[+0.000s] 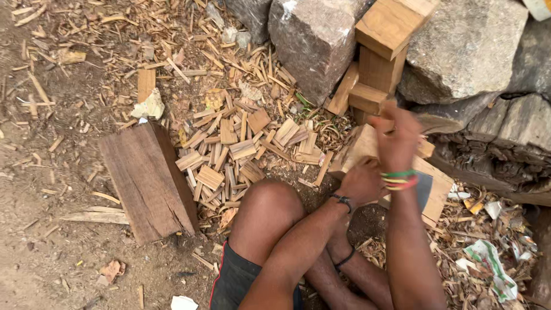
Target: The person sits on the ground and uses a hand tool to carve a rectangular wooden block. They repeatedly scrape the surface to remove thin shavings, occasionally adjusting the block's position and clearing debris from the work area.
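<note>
Landmark: 1 wooden board [436,189] was laid flat on the ground beside the knee.
Hands: 2 were seen.
Left hand [361,182]: was pressed down on the board's near edge, fingers hidden.
Right hand [397,140]: was raised above the board, blurred; its grip could not be told.
Plank [148,181]: 1 was seen well left of the board.
Stones [314,40]: 2 were seen behind the board.

Pale tan wood chips [229,149], dark brown plank [146,183], grey stones [313,40], green, yellow and red bangles [400,179], black wrist cord [342,200], black shorts [235,281]
</note>
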